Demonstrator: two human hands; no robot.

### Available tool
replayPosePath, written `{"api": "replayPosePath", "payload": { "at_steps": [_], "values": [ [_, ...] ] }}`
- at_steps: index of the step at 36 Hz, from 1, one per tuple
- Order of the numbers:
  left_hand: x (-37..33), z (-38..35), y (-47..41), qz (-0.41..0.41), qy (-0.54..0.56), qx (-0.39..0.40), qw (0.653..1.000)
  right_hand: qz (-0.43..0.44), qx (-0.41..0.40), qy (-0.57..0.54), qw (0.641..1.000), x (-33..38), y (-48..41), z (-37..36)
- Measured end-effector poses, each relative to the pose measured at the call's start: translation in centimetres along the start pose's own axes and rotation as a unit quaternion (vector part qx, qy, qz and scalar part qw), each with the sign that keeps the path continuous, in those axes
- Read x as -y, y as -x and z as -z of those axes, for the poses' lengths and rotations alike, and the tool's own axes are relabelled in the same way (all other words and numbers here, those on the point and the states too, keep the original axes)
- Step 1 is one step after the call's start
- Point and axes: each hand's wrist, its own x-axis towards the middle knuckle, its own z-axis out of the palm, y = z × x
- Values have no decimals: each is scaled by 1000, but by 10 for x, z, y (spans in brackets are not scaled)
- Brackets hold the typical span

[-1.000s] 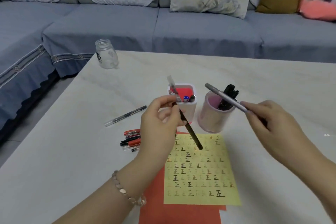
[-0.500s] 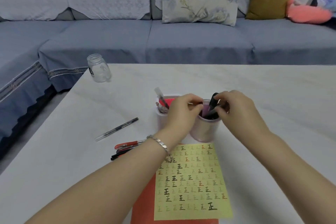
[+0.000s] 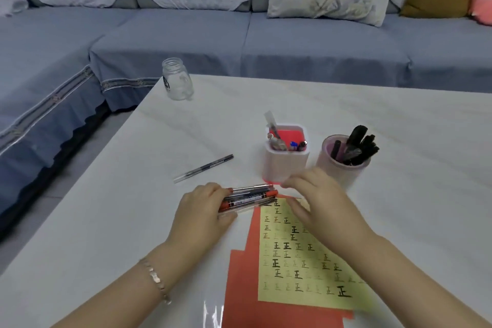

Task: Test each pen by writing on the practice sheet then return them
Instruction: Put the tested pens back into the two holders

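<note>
Red and black pens (image 3: pixel 250 197), bundled at the sheet's (image 3: pixel 306 269) far-left corner, run left-to-right: left hand (image 3: pixel 202 212) clamps their left end; right hand (image 3: pixel 316 202), fingers straight and empty, hovers beside their tips.

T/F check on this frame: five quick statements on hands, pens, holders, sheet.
1. The left hand grips a bundle of pens. True.
2. The glass jar holds pens. False: none are in it; pens stand in the white holder and the pink cup.
3. A single pen lies alone on the table, left of the white holder. True.
4. The practice sheet is blank. False: rows of characters cover it.
5. The right hand holds a marker. False: it holds nothing.
</note>
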Motion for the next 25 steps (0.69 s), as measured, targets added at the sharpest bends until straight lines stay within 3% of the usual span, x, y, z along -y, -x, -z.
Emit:
{"api": "replayPosePath", "payload": {
  "at_steps": [5, 9, 16, 18, 21, 23, 25],
  "values": [
    [13, -7, 4, 22, -38, 38, 998, 7, 133, 3, 991, 19, -26, -41],
    [13, -5, 3, 18, -17, 87, 996, 22, 215, 91, 972, 26, -38, -66],
    [11, -4, 8, 34, 32, 123, 991, 126, 229, 173, 950, 29, -41, -67],
    [10, -1, 10, 43, 82, 117, 989, 131, 249, 146, 948, 28, -38, -64],
    [5, 10, 10, 65, 218, 54, 972, 74, 252, 76, 962, 26, -33, -51],
    [-1, 20, 9, 92, 339, 8, 936, 10, 242, -18, 970, 24, -26, -37],
    [-10, 29, 7, 120, 466, -20, 876, -61, 240, -136, 959, 24, -16, -25]
  ]
}}
